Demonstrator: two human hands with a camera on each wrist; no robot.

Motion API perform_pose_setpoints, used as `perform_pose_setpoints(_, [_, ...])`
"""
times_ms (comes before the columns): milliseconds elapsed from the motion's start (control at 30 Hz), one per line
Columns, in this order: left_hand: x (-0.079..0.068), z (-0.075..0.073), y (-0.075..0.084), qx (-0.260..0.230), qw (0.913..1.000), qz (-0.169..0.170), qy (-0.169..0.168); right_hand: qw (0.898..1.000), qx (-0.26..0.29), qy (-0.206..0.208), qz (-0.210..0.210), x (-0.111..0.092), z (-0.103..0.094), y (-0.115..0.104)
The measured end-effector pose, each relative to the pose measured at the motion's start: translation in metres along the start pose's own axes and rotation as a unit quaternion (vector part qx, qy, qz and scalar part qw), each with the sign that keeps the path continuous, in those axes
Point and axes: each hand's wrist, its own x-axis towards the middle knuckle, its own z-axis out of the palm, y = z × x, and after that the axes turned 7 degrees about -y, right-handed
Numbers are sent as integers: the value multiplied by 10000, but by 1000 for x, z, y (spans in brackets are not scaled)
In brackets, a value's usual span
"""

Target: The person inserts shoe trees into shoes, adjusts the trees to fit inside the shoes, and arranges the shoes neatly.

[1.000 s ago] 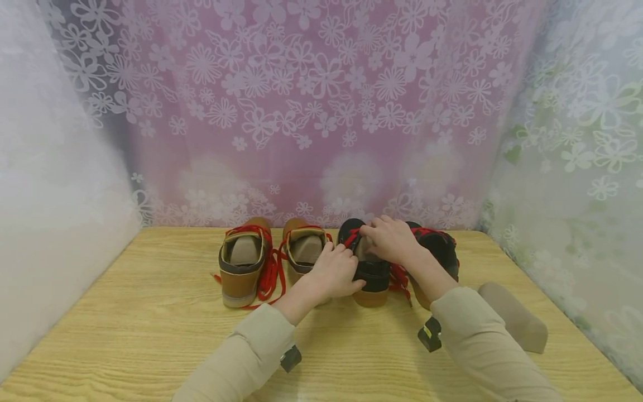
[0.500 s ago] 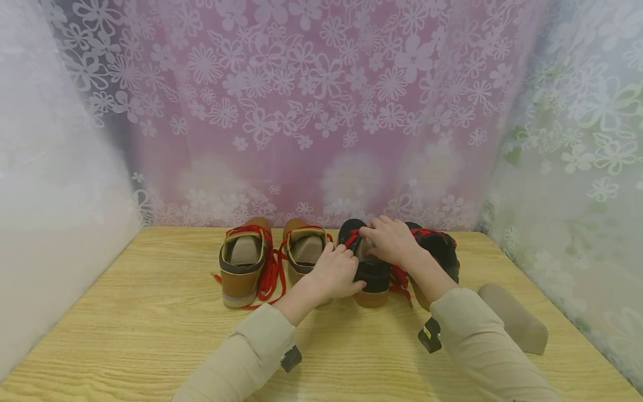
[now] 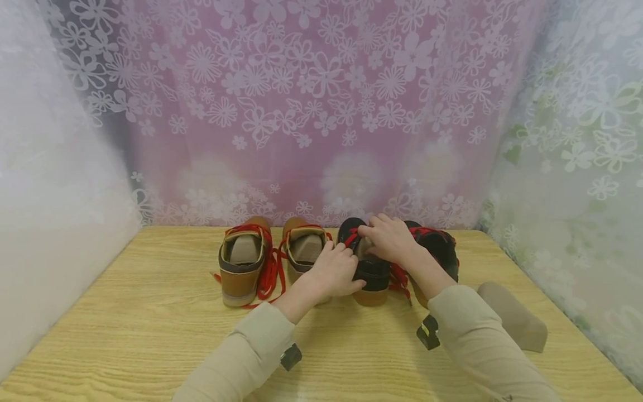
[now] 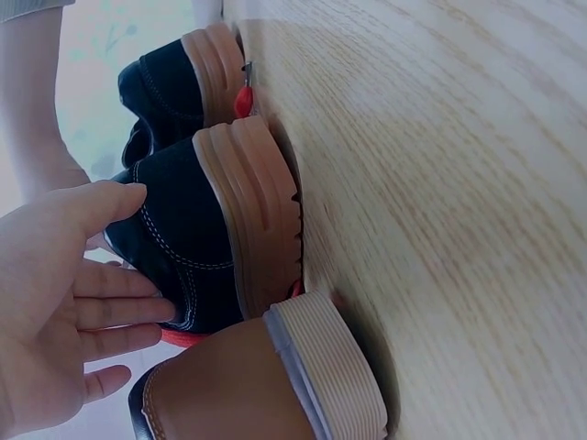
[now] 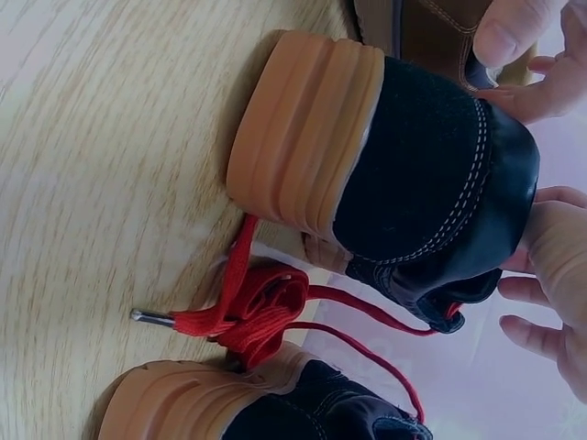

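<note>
A black shoe (image 3: 372,273) with a tan sole and red laces stands heel toward me, and a beige shoe insert (image 3: 364,247) shows in its opening. My left hand (image 3: 335,272) is at the shoe's left side. In the left wrist view its fingers lie nearly straight along the collar, with the thumb (image 4: 128,203) at the heel. From the right, my right hand (image 3: 389,239) reaches over the opening and the insert. In the right wrist view some fingers (image 5: 530,335) extend past the collar; I cannot tell whether the hidden ones grip the insert.
Two brown shoes (image 3: 240,286) with beige inserts and red laces (image 3: 270,274) stand to the left. A second black shoe (image 3: 442,251) has a dark, hollow opening. Another beige insert (image 3: 514,319) lies on the wood-grain table (image 3: 125,335) at right. A pink floral curtain (image 3: 326,111) hangs behind.
</note>
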Motion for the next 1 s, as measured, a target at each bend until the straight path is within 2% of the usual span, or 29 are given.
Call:
perform_pose_setpoints(500, [0,0,-1,-148,9999,61,-11,9998,-59,138,-135,0,5,-1])
perform_pose_setpoints(800, [0,-1,-1,-99,9999,33,-43,9984,-182,459,-269,1,10,3])
perform_pose_setpoints(1000, [0,0,-1,-121,9999,19,-74,9985,-113,438,-299,0,11,2])
